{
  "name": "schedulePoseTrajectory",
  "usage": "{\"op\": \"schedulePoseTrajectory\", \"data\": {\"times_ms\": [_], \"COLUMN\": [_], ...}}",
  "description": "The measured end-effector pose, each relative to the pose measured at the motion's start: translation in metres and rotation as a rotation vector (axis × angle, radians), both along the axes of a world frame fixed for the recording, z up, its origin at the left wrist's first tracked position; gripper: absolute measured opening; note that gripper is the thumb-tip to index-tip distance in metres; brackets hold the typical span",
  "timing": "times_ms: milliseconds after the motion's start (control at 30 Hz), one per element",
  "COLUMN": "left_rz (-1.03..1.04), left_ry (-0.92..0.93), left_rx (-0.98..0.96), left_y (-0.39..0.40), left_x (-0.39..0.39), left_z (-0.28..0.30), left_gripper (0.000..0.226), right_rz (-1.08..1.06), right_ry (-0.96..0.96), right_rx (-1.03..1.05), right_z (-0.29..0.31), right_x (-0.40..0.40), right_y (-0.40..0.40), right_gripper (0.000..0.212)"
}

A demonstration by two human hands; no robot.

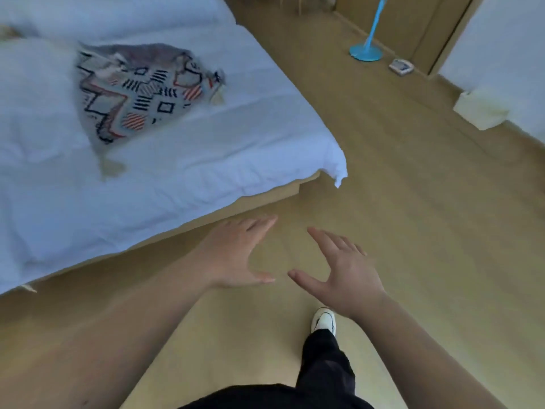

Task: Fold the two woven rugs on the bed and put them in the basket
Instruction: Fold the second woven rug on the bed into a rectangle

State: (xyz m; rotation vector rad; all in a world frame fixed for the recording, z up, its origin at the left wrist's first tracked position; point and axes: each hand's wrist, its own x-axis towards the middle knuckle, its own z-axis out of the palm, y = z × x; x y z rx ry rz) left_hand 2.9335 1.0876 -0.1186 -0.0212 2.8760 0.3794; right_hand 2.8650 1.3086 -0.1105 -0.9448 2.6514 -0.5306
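pale wooden floor point(383, 178) fills most of the view, with a low bed point(182, 160) covered in a white duvet taking the upper left. one woven rug point(138, 93) lies crumpled on the duvet, well in from the bed's near edge and toward its left side, its grey ground patterned with black zigzags, small squares and red-striped circles, pale tassels showing at its lower tip and at its right corner. its left edge is tucked under a fold of the white bedding. only this one rug can be made out, and the frame is somewhat blurred. both bare arms reach forward over the floor just off the bed's near edge. left hand point(239, 255) is open with fingers spread and thumb out, holding nothing. right hand point(345, 273) is likewise open and empty, palm turned inward toward the left one, the thumbs close but apart. below them a white shoe point(323, 318) and a dark trouser leg point(324, 367) stand on the floor. toward the far wall, a blue fan stand point(367, 45) sits on the floor.
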Motion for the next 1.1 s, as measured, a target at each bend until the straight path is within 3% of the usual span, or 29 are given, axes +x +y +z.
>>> {"op": "schedulePoseTrajectory", "data": {"times_ms": [233, 433, 800, 1100], "left_rz": [0.469, 0.802, 0.914, 1.032], "left_ry": [0.009, 0.098, 0.103, -0.027], "left_rx": [-0.037, -0.069, -0.023, -0.031], "left_y": [-0.077, -0.146, -0.293, -0.42], "left_x": [-0.069, -0.098, -0.238, -0.308], "left_z": [0.033, 0.042, 0.023, -0.033], "left_gripper": [0.102, 0.102, 0.098, 0.095], "right_rz": [0.452, 0.788, 0.881, 1.024], "right_ry": [-0.07, -0.061, -0.061, -0.181], "right_rx": [-0.018, -0.041, -0.021, 0.001], "right_z": [0.013, 0.03, 0.026, -0.054], "right_x": [-0.172, -0.251, -0.394, -0.457], "right_y": [-0.118, -0.251, -0.43, -0.589], "right_gripper": [0.086, 0.083, 0.084, 0.08]}}
